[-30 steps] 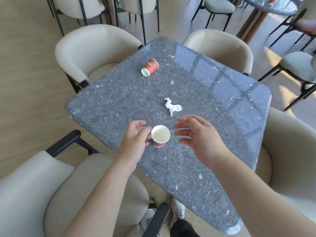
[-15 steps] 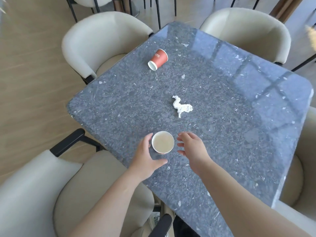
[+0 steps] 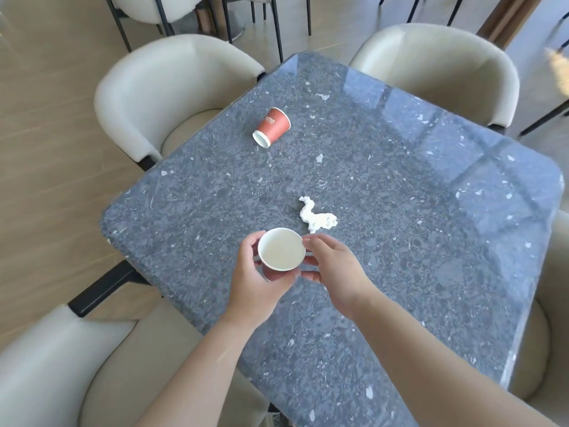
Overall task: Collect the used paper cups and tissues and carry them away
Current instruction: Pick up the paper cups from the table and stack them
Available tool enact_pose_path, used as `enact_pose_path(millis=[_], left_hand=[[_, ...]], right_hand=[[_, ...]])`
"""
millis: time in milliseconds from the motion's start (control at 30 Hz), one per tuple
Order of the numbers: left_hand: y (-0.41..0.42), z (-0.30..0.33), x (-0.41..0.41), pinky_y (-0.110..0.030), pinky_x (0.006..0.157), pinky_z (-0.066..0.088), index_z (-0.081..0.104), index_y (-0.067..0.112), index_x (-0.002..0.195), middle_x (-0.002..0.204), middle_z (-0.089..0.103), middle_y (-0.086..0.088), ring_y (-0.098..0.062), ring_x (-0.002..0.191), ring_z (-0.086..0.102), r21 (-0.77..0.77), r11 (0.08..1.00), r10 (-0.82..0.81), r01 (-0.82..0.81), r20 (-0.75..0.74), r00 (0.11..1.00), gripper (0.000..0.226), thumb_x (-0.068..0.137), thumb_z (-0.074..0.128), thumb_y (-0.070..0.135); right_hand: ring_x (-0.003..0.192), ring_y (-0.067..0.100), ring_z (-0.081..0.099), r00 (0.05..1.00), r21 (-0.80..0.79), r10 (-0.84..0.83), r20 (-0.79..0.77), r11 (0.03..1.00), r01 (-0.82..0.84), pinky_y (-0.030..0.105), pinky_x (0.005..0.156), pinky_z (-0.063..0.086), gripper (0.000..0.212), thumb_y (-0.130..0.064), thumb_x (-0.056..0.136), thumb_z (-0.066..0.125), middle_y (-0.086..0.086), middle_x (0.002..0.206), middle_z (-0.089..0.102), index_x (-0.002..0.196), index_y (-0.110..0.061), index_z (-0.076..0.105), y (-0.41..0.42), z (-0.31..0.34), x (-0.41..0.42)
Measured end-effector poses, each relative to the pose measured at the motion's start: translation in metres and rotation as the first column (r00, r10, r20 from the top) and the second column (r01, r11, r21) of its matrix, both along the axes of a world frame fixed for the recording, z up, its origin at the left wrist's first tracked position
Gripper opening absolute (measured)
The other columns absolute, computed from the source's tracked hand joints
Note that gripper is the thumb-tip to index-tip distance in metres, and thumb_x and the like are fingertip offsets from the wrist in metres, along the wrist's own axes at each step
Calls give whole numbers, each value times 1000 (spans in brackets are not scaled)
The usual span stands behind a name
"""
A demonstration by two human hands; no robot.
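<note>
An upright red paper cup (image 3: 280, 249) with a white inside is near the front of the dark stone table (image 3: 415, 241). My left hand (image 3: 257, 280) grips its side, thumb under the near wall. My right hand (image 3: 334, 265) touches the cup's right rim with its fingertips, fingers loosely curved beside it. A crumpled white tissue (image 3: 315, 217) lies just beyond the cup. A second red paper cup (image 3: 272, 127) lies on its side at the table's far left, its mouth facing me.
Cream armchairs surround the table: one at the far left (image 3: 172, 87), one at the far right (image 3: 437, 66), one near left (image 3: 61, 365), one at the right edge (image 3: 554, 303). Wooden floor lies to the left. Other chair legs stand at the back.
My left hand has closed round the upright cup. My right hand has moved in until its fingertips meet the cup's rim. The camera has shifted closer.
</note>
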State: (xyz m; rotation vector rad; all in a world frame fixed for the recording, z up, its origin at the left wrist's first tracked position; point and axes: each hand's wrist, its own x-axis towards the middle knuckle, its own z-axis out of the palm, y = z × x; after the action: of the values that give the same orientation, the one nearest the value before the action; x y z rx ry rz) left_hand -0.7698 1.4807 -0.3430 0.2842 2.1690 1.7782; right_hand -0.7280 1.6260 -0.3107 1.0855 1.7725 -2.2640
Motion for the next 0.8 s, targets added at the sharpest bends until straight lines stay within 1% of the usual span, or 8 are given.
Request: enact_pose_path(millis=[133,333,467,533,567,667,733,800], left_hand=[[10,1,-33,-15,84,51,50,35,120,125,62,5,-1,105,62,26,998,62,-62,-29,998,72,72,91,0],[24,-7,-90,-13,81,50,50,34,119,121,63,4,3,98,63,41,991,132,-131,-42,990,68,74,90,1],[30,-17,-126,-19,83,54,50,39,114,118,64,8,0,97,66,60,982,183,-182,-15,983,68,74,90,2],[33,-23,-140,-16,82,53,50,40,115,118,64,11,5,95,66,59,983,175,-175,5,985,67,75,89,2],[34,-27,-145,-13,81,52,50,41,115,118,63,11,8,94,65,54,984,169,-169,6,986,67,76,89,2],[39,-36,-160,-8,77,51,51,43,116,115,65,15,10,94,66,54,983,175,-176,23,984,68,73,91,9],[42,-40,-168,-9,76,52,52,49,113,108,67,23,8,93,67,62,979,193,-196,53,980,66,67,91,23],[47,-45,-175,-9,74,52,53,55,108,103,66,33,9,94,66,70,977,199,-204,73,977,63,60,88,35]], right_hand=[[96,20,70,999,29,42,-14,999,-41,31,70,50,25,-35,81,55,2,102,72,98,-24,69,8,6,-35],[85,14,68,991,80,124,-41,990,-120,29,68,50,18,-34,84,55,-7,91,71,92,-25,68,26,-2,-100],[81,21,64,988,276,152,-14,951,-142,36,72,54,14,-24,91,53,6,93,68,90,-19,66,51,-11,-157],[80,28,66,983,458,184,21,872,-173,39,73,56,19,-24,90,52,10,89,69,94,-12,66,70,-11,-195],[75,26,66,983,531,179,40,829,-173,34,67,56,22,-26,89,52,8,84,68,98,-11,66,81,-9,-216],[58,13,57,975,714,183,125,666,-217,21,47,38,30,-34,87,54,-1,81,62,110,-16,62,102,-8,-274],[74,18,62,956,786,232,180,550,-282,25,55,43,39,-39,87,55,2,102,61,119,-18,55,108,-17,-302],[103,27,58,937,844,254,241,422,-331,35,76,49,48,-42,84,57,7,121,52,125,-18,50,109,-31,-321]])
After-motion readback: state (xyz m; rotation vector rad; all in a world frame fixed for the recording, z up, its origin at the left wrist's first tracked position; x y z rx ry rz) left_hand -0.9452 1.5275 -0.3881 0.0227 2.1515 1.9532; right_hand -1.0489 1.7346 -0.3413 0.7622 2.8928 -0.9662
